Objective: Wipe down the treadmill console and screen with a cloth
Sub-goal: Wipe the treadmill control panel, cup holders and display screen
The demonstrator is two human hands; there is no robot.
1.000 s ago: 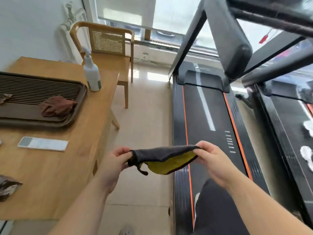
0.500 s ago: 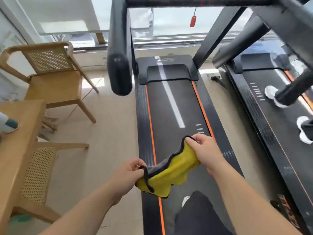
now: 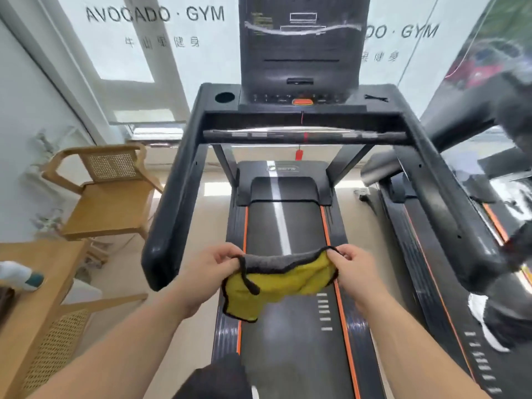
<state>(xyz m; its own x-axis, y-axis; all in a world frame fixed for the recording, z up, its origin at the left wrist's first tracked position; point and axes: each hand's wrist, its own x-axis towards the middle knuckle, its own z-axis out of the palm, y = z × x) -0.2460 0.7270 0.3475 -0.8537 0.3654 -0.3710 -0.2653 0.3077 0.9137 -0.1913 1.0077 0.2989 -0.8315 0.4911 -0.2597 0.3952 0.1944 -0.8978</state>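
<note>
Both hands are holding a cloth (image 3: 276, 279) stretched between them over the treadmill belt (image 3: 288, 226), well below the console (image 3: 302, 102) and screen (image 3: 302, 38). Left hand (image 3: 207, 272) is pinching the cloth's left top corner, fingers curled shut on the grey edge; a black hanging loop is dangling just beside the thumb. Right hand (image 3: 352, 267) is pinching the right top corner, fingers closed on the hem. Cloth is showing a grey side along the top and a yellow side sagging below, not touching the belt as far as can be told. Console is standing apart from the cloth, with a round cup holder (image 3: 224, 97) on its left side; cannot tell if anything is sitting in it, it's just looking dark. Orange button (image 3: 302, 102) is sitting under the screen. Wooden chair (image 3: 106, 197) and table (image 3: 43, 283) are standing at left, with a spray bottle (image 3: 20, 276) partly showing on the table.
</note>
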